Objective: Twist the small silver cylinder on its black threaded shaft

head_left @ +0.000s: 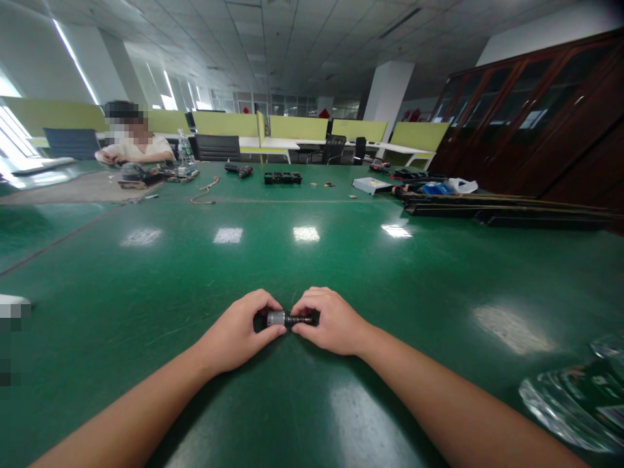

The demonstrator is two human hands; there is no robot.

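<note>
A small metal part lies level between my two hands, low in the middle of the view, with a silver cylinder (pixel 276 318) at its left end and a dark ribbed shaft (pixel 298 320) at its right. My left hand (pixel 238 331) curls its thumb and fingers around the cylinder end. Around the shaft end, the thumb and fingers of my right hand (pixel 334 322) are bent in the same way. Both hands are at the green tabletop (pixel 195 260). The far tip of the shaft is partly hidden in the right hand's curl.
A clear bottle (pixel 580 396) lies at the lower right. Far back are a drill (pixel 238 170), a black block (pixel 283 177), a grey box (pixel 372 186) and long dark bars (pixel 487 207). A person (pixel 139 144) sits at the far left beside several parts.
</note>
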